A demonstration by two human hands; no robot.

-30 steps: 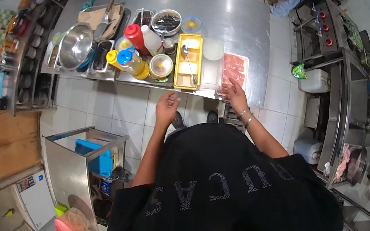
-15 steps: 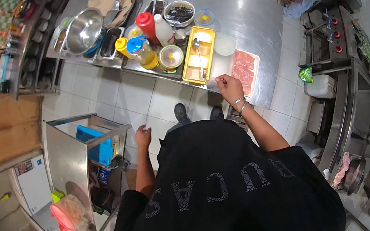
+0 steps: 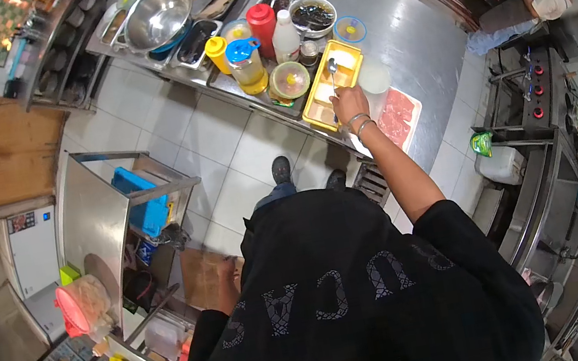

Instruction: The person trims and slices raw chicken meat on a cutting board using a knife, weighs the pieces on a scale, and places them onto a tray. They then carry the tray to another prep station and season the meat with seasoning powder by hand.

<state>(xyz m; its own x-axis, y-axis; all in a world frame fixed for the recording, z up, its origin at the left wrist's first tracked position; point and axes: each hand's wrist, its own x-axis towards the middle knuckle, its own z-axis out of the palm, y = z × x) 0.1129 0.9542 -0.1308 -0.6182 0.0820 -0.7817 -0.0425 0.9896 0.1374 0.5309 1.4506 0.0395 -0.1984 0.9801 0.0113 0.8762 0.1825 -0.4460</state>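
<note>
My right hand [image 3: 350,104], with bangles on its wrist, is over the near right edge of a yellow divided tray [image 3: 321,119]. Its fingers are bent together; whatever is between them is hidden. A spoon [image 3: 332,67] lies in the tray, its handle running toward that hand. Right of the hand is a flat tray of raw sliced meat [image 3: 399,118], with a whitish round container [image 3: 373,79] just behind. My left hand [image 3: 226,268] hangs low beside my body, partly dark against the brown floor area, and its fingers do not show clearly.
Along the steel table [image 3: 401,29] stand a red squeeze bottle [image 3: 264,32], a white bottle [image 3: 285,38], a blue-lidded jug of oil [image 3: 247,68], a bowl of dark liquid [image 3: 313,17] and a large metal bowl [image 3: 159,18]. Another person [image 3: 550,3] works at the far right.
My right hand has reached forward from the table's near edge to the yellow tray. My left hand has drawn back and lower. The whole view has shifted slightly.
</note>
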